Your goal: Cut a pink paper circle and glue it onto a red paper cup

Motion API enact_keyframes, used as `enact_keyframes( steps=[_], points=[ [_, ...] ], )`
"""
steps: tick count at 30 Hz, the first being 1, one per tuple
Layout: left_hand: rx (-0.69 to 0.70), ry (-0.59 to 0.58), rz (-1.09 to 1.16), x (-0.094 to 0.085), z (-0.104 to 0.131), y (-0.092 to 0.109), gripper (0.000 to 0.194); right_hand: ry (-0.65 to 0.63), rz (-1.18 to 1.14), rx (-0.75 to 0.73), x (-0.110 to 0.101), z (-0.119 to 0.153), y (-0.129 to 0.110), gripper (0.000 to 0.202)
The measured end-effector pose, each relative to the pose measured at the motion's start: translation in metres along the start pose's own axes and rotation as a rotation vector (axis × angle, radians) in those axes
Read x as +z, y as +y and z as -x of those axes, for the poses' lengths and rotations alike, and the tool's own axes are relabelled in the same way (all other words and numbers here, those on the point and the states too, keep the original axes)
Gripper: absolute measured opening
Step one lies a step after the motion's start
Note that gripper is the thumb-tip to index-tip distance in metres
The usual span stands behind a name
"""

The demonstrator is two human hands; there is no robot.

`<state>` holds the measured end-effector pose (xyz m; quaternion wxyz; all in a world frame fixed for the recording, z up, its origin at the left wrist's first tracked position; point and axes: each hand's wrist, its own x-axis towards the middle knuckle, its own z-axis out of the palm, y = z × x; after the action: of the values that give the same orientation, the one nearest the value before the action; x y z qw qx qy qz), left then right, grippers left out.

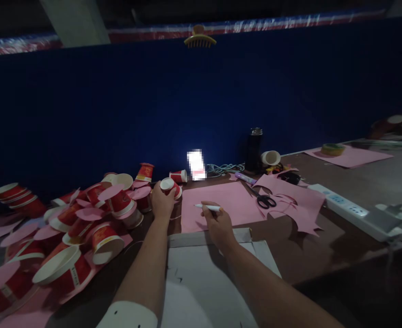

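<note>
My left hand (162,201) is closed around a red paper cup (167,184) whose pale round end faces me, left of the pink paper sheet. In my right hand (218,223) is a white marker pen (208,207), its tip pointing left over the pink paper sheet (228,196). Whether the tip touches the paper I cannot tell. Another red paper cup (178,176) lies on its side just behind the held one. Black-handled scissors (265,200) rest at the sheet's right edge, beside cut pink paper scraps (300,205).
Several red cups with pink paper (85,228) are heaped at the left. A lit, pixelated phone-like screen (196,165), a black flask (253,148) and a purple glue stick (245,178) stand or lie behind. A power strip (344,207) is right; a white box (197,282) lies before me.
</note>
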<state>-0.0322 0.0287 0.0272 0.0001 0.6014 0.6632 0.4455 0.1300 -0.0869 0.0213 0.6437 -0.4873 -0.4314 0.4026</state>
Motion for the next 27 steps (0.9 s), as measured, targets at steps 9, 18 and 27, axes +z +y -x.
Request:
enact_keyframes(
  steps=[9, 18, 27],
  points=[
    [-0.02, 0.007, 0.043, 0.001, 0.001, -0.001, 0.057, -0.01, 0.015, 0.01, 0.001, 0.0, 0.001, 0.036],
    [-0.147, -0.147, -0.184, -0.015, 0.008, -0.013, 0.051, -0.012, 0.002, 0.001, -0.001, -0.001, 0.006, 0.036],
    [-0.07, -0.484, -0.432, -0.013, 0.02, -0.022, 0.017, -0.021, 0.043, -0.011, -0.002, -0.001, 0.006, 0.037]
  ],
)
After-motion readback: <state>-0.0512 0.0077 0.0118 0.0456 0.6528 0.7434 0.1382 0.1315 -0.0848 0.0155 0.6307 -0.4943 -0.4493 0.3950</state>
